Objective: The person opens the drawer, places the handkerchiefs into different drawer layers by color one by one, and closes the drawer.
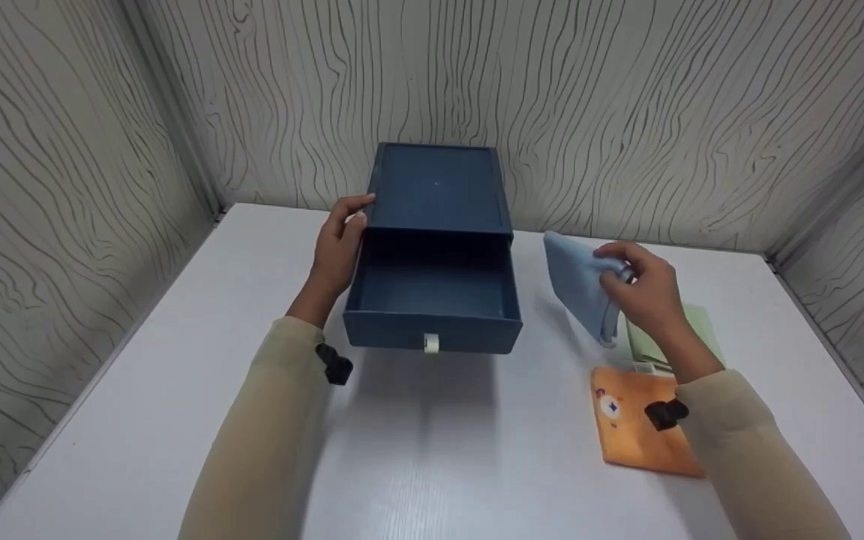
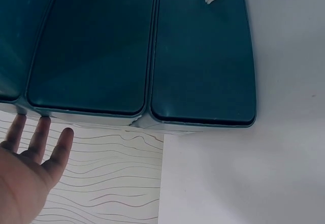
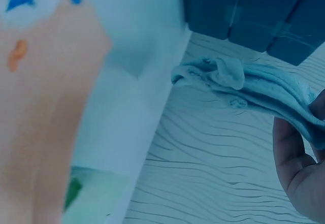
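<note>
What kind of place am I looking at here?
Probably a staged work booth rather than a lived-in room: wood-grain patterned panels stand along three sides of a white table, where a blue drawer unit is set out with an orange cloth and a green cloth.

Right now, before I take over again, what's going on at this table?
A person's right hand pinches a folded blue cloth, which looks raised above the table, beside a dark blue box. The left hand touches the side of that box, whose top drawer is pulled out. The blue cloth is outside the drawer. An orange cloth and a green cloth lie on the table at the right.
</note>
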### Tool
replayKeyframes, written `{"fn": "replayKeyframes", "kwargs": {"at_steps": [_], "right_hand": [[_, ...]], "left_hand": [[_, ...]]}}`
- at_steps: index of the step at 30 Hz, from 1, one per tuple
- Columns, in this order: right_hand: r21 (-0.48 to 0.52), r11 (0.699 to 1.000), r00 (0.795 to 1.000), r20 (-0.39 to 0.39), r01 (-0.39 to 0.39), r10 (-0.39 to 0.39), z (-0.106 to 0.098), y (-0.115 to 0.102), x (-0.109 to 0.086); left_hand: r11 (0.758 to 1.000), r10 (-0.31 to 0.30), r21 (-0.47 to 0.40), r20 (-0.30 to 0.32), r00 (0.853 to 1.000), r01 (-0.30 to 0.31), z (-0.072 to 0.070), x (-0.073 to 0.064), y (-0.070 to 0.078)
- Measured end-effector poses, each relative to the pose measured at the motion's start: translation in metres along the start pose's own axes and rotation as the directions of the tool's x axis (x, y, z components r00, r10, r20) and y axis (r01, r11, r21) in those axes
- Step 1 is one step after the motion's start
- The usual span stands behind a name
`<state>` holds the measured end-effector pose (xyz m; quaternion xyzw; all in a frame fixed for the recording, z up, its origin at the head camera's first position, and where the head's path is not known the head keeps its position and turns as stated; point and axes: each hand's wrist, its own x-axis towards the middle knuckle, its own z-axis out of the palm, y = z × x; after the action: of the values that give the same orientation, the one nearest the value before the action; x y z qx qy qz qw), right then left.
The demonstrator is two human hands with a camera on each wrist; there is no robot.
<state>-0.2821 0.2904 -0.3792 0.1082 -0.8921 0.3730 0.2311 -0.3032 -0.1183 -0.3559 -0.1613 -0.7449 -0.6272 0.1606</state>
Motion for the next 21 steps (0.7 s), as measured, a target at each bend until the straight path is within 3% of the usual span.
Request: {"fn": "replayKeyframes", "kwargs": {"at_steps": [3, 10, 21], "right_hand": [[0.001, 1.0, 1.0, -0.005, 0.005, -0.005, -0.003, -0.014, 0.001], [0.027, 0.999, 0.997, -0.057, 0.045, -0.043, -0.011, -0.051, -0.001], [0.011, 0.984, 0.966, -0.19, 0.179, -0.174, -0.023, -0.099, -0.01]], "left_hand": [[1.0, 0.002, 0.015, -0.009, 1.0, -0.002, 0.0, 0.001, -0.001], [1.0, 0.021, -0.018, -0.008, 1.0, -0.021, 0.002, 0.012, -0.034], [0.999, 0.038, -0.028, -0.01, 0.999, -0.038, 0.003, 0.012, -0.039]]}}
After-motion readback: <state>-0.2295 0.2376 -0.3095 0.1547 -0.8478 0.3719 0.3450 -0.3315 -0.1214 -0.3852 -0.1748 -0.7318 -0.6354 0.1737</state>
